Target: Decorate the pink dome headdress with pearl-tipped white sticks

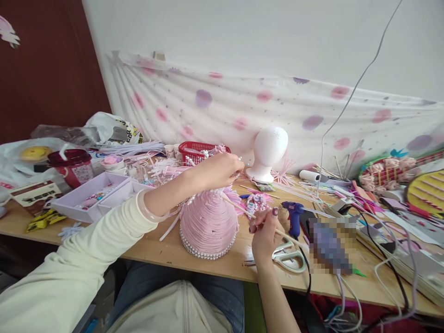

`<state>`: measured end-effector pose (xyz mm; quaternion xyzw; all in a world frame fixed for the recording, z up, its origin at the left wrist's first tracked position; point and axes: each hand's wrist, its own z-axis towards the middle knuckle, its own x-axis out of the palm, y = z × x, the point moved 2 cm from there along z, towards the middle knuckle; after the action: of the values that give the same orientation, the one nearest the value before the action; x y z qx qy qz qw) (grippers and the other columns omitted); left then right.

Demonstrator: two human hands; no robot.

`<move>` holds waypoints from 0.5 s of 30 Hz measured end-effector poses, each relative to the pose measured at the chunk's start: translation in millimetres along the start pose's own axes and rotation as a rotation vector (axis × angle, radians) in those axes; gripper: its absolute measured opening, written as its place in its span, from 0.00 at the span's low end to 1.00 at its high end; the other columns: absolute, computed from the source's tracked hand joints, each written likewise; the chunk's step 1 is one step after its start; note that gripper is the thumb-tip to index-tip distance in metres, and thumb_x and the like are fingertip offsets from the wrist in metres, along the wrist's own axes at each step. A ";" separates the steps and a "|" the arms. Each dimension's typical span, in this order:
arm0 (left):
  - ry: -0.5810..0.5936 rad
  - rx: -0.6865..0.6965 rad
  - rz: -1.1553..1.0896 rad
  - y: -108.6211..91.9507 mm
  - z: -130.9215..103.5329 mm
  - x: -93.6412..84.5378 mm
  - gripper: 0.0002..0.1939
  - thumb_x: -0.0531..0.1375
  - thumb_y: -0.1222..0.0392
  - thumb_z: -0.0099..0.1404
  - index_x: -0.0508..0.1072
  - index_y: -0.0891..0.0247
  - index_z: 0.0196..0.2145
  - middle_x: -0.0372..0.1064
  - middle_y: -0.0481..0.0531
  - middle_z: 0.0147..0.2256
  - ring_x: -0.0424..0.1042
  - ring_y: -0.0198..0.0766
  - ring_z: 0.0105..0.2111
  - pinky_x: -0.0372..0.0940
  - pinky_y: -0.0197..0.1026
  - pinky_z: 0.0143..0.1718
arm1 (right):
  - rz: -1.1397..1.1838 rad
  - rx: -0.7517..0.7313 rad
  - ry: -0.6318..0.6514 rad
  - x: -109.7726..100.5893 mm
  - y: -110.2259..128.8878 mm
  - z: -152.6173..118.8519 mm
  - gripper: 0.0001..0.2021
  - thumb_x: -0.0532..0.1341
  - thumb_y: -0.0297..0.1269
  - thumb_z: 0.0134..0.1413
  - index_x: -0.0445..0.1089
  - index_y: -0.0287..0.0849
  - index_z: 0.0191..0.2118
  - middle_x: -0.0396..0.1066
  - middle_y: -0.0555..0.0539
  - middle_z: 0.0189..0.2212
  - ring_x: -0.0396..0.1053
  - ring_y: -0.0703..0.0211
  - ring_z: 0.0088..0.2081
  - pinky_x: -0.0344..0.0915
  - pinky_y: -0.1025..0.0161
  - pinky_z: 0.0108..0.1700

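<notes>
A pink cone-shaped piece (208,222), wound in fuzzy strands and edged with pearl beads, stands near the table's front edge. Above its tip is my left hand (225,169), its fingers bent together; what they pinch is too small to name. My right hand (266,229) is closed on a thin pale stick (239,206), whose far end reaches the cone's top. Beside the right hand lie white-handled scissors (290,260), and a blue glue gun (293,217) is just beyond. Pink and pearl decorations (255,203) lie behind the cone.
A white foam head (269,152) stands at the back by a red basket (194,150). Lilac trays (86,199) and a lidded red cup (71,166) are on the left. Cables (391,259) and a power strip crowd the right; one cable hangs over the front edge.
</notes>
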<state>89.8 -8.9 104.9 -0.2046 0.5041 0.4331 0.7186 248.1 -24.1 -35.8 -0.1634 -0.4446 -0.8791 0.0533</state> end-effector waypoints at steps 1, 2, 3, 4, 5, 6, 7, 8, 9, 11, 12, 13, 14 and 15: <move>-0.002 -0.001 -0.006 0.4 -0.1 0.5 0.09 0.55 0.69 0.63 0.76 0.67 0.35 0.74 0.58 0.37 0.73 0.43 0.39 0.64 0.42 0.38 | -0.007 -0.012 0.007 -1.4 -3.1 -4.9 0.27 0.52 0.55 0.63 0.60 0.43 0.17 0.57 0.54 0.13 0.55 0.67 0.14 0.50 0.66 0.18; -0.003 0.000 -0.010 0.6 -0.2 0.9 0.09 0.55 0.68 0.63 0.76 0.67 0.36 0.74 0.58 0.37 0.73 0.44 0.39 0.64 0.42 0.38 | -0.015 -0.030 0.021 -2.8 -6.0 -9.5 0.27 0.51 0.54 0.64 0.61 0.43 0.17 0.58 0.54 0.13 0.55 0.67 0.15 0.51 0.66 0.19; -0.002 0.001 -0.010 0.6 -0.3 1.1 0.09 0.55 0.68 0.63 0.76 0.67 0.36 0.74 0.58 0.37 0.73 0.44 0.39 0.63 0.42 0.38 | -0.024 -0.055 0.041 -4.0 -8.3 -13.6 0.28 0.50 0.53 0.65 0.61 0.43 0.18 0.58 0.54 0.13 0.56 0.66 0.15 0.51 0.65 0.19; 0.001 0.003 -0.006 0.5 -0.3 1.2 0.09 0.55 0.68 0.63 0.75 0.67 0.35 0.74 0.58 0.37 0.73 0.44 0.39 0.63 0.42 0.38 | -0.036 -0.085 0.067 -4.9 -9.9 -16.9 0.28 0.50 0.53 0.66 0.62 0.43 0.18 0.58 0.53 0.13 0.56 0.65 0.16 0.52 0.65 0.20; 0.005 0.005 0.001 0.2 -0.2 1.2 0.09 0.55 0.68 0.63 0.75 0.67 0.35 0.74 0.58 0.37 0.73 0.43 0.39 0.63 0.42 0.38 | -0.052 -0.118 0.094 -5.7 -10.9 -19.3 0.28 0.49 0.52 0.66 0.62 0.43 0.18 0.58 0.53 0.13 0.56 0.65 0.17 0.52 0.64 0.21; 0.008 0.005 0.009 -0.2 -0.1 1.3 0.09 0.55 0.69 0.63 0.75 0.67 0.34 0.74 0.58 0.37 0.73 0.43 0.39 0.63 0.41 0.38 | -0.071 -0.147 0.122 -6.1 -11.3 -20.9 0.27 0.49 0.51 0.67 0.63 0.43 0.18 0.58 0.53 0.14 0.57 0.65 0.17 0.52 0.64 0.21; 0.010 0.005 0.017 -0.6 0.1 1.5 0.09 0.55 0.69 0.63 0.75 0.67 0.34 0.74 0.58 0.37 0.73 0.43 0.39 0.63 0.41 0.38 | -0.091 -0.166 0.144 -6.4 -11.1 -21.6 0.27 0.49 0.51 0.67 0.63 0.43 0.18 0.59 0.52 0.14 0.57 0.65 0.17 0.53 0.64 0.22; 0.010 0.004 0.024 -0.9 0.4 1.8 0.09 0.54 0.69 0.63 0.75 0.67 0.34 0.74 0.58 0.37 0.73 0.43 0.39 0.63 0.41 0.38 | -0.107 -0.175 0.160 -6.5 -10.6 -21.8 0.27 0.49 0.51 0.67 0.63 0.43 0.18 0.59 0.52 0.14 0.57 0.64 0.18 0.53 0.64 0.22; 0.009 0.006 0.030 -1.0 0.7 2.2 0.09 0.54 0.69 0.62 0.75 0.67 0.34 0.74 0.58 0.37 0.73 0.43 0.39 0.63 0.41 0.38 | -0.115 -0.176 0.164 -6.6 -9.6 -21.5 0.27 0.49 0.51 0.67 0.64 0.43 0.19 0.59 0.52 0.14 0.58 0.64 0.18 0.54 0.64 0.22; 0.005 0.013 0.036 -0.6 1.1 3.4 0.09 0.55 0.69 0.62 0.75 0.67 0.35 0.75 0.58 0.37 0.74 0.44 0.39 0.63 0.41 0.37 | -0.106 -0.165 0.138 -7.0 -7.0 -20.9 0.25 0.49 0.50 0.67 0.64 0.43 0.21 0.60 0.53 0.14 0.58 0.65 0.18 0.55 0.64 0.23; 0.004 0.016 0.037 -0.1 1.3 4.0 0.09 0.55 0.68 0.62 0.76 0.67 0.35 0.76 0.58 0.37 0.74 0.44 0.39 0.62 0.41 0.37 | -0.097 -0.160 0.116 -7.4 -5.5 -21.0 0.24 0.50 0.50 0.67 0.65 0.43 0.23 0.61 0.54 0.15 0.58 0.65 0.18 0.55 0.65 0.23; 0.003 0.016 0.038 0.7 1.3 4.3 0.09 0.55 0.68 0.62 0.76 0.67 0.35 0.76 0.57 0.36 0.74 0.44 0.38 0.62 0.41 0.37 | -0.093 -0.156 0.097 -7.9 -4.3 -21.3 0.22 0.51 0.50 0.66 0.66 0.43 0.25 0.61 0.54 0.15 0.59 0.64 0.18 0.56 0.65 0.23; 0.003 0.014 0.037 1.4 1.3 4.4 0.09 0.55 0.67 0.62 0.76 0.67 0.35 0.77 0.57 0.35 0.74 0.43 0.37 0.62 0.41 0.36 | -0.098 -0.149 0.090 -8.4 -3.4 -21.9 0.21 0.51 0.50 0.66 0.67 0.43 0.26 0.62 0.54 0.15 0.60 0.64 0.18 0.57 0.65 0.23; 0.004 0.010 0.037 2.1 1.3 4.2 0.09 0.56 0.67 0.62 0.76 0.66 0.35 0.77 0.56 0.35 0.75 0.43 0.37 0.62 0.41 0.36 | -0.111 -0.140 0.095 -8.9 -2.9 -22.7 0.21 0.51 0.50 0.65 0.68 0.43 0.27 0.63 0.54 0.16 0.61 0.63 0.18 0.57 0.64 0.24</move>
<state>89.2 -5.0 101.9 -0.1927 0.5114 0.4435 0.7103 250.3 -40.9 -53.5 -0.0999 -0.3873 -0.9164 0.0139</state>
